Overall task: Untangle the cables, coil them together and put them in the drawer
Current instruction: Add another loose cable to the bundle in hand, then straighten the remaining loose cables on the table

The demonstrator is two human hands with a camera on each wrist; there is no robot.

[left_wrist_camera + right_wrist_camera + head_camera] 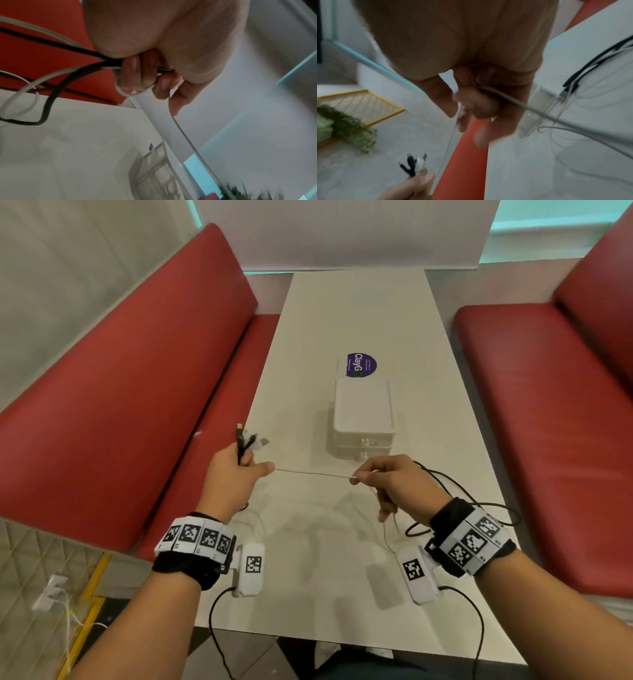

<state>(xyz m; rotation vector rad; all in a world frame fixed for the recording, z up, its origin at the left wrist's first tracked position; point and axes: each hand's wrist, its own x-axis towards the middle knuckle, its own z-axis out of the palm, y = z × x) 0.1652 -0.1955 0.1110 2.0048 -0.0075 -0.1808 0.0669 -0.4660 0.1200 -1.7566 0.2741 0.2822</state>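
My left hand (239, 467) is raised over the table's left edge and grips a bundle of cable ends (247, 440), black and white plugs sticking up above the fist (137, 73). A thin white cable (313, 473) runs taut from it to my right hand (380, 474), which pinches it between thumb and forefinger (471, 102). Black cable loops (459, 491) trail on the table behind my right wrist. The white two-drawer box (363, 419) stands mid-table, both drawers closed, just beyond my hands.
The white table (342, 559) is flanked by red benches left (120, 405) and right (548, 422). A purple sticker (361, 365) lies behind the drawer box. A white wall panel (356, 234) closes the far end.
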